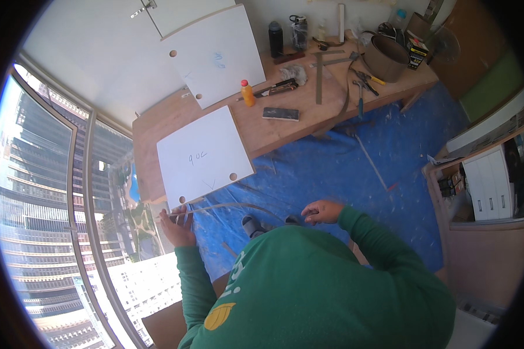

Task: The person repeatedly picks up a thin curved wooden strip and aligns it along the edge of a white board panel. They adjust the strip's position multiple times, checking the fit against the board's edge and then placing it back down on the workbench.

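My left hand point(177, 227) is closed on a thin, flexible strip point(233, 205), just below the near left corner of a white board point(204, 157) on the bench. The strip bows out to the right over the blue floor sheet. The board has round holes along its near edge and lies partly over the bench's front. My right hand point(323, 212) is near the strip's far end, its fingers curled; whether anything is in them I cannot make out.
The wooden bench point(291, 134) carries a second white board point(227, 41), bottles, hand tools point(361, 93) and a brown coil point(384, 58). A glass window point(41, 186) runs along the left. Cabinets point(483, 192) stand at the right. A blue sheet point(390, 151) covers the floor.
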Demonstrator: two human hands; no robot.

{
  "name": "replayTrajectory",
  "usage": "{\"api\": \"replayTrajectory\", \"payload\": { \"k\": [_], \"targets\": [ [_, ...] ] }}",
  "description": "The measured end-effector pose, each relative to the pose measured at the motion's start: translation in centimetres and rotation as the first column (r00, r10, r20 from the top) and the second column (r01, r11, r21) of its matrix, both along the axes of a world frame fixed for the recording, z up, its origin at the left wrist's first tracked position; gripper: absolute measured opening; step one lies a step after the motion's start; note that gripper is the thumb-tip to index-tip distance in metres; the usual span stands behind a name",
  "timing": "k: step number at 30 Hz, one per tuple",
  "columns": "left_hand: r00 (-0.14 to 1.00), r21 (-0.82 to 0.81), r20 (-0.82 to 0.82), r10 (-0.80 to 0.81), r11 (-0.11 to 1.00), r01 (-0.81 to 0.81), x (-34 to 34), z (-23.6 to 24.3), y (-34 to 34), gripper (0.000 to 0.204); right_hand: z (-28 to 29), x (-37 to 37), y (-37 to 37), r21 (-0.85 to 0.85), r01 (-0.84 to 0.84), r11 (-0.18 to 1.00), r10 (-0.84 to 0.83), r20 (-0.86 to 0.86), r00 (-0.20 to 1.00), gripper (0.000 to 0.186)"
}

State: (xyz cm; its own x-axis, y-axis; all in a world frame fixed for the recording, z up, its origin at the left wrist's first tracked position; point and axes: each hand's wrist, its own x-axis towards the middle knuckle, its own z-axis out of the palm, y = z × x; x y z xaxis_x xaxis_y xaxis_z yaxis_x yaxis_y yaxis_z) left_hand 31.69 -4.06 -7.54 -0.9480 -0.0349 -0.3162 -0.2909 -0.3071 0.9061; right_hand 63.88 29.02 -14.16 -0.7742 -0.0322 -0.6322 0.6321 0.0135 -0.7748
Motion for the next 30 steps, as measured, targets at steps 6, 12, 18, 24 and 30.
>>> {"api": "replayTrajectory", "payload": {
  "k": [6,12,18,24,30],
  "targets": [
    [0.997,-0.081,-0.036,0.071,0.994,-0.074,0.1,0.4,0.0,0.063,-5.1,0.7,-2.0,0.188,-0.095,0.978,0.110,-0.074,0.991,0.046],
    [0.951,0.044,-0.045,0.307,0.951,-0.305,-1.9,-1.2,-1.9,0.059,-5.2,-0.6,-2.0,0.188,-0.056,0.981,0.052,0.024,0.998,0.043],
    [0.822,0.123,0.020,0.569,0.814,-0.567,-5.1,-3.5,-7.8,0.053,-1.3,-7.9,-1.4,0.263,-0.167,0.950,0.152,0.075,0.985,0.040],
    [0.741,0.073,-0.067,0.668,0.744,-0.664,-9.1,-5.6,-14.8,0.052,-1.9,-17.9,1.4,0.347,-0.291,0.892,0.271,0.107,0.957,0.041],
    [0.759,0.083,0.036,0.650,0.755,-0.650,-11.8,-12.0,-16.0,0.051,-0.9,-29.9,1.2,0.534,-0.456,0.712,0.503,0.066,0.862,0.042]
  ]
}}
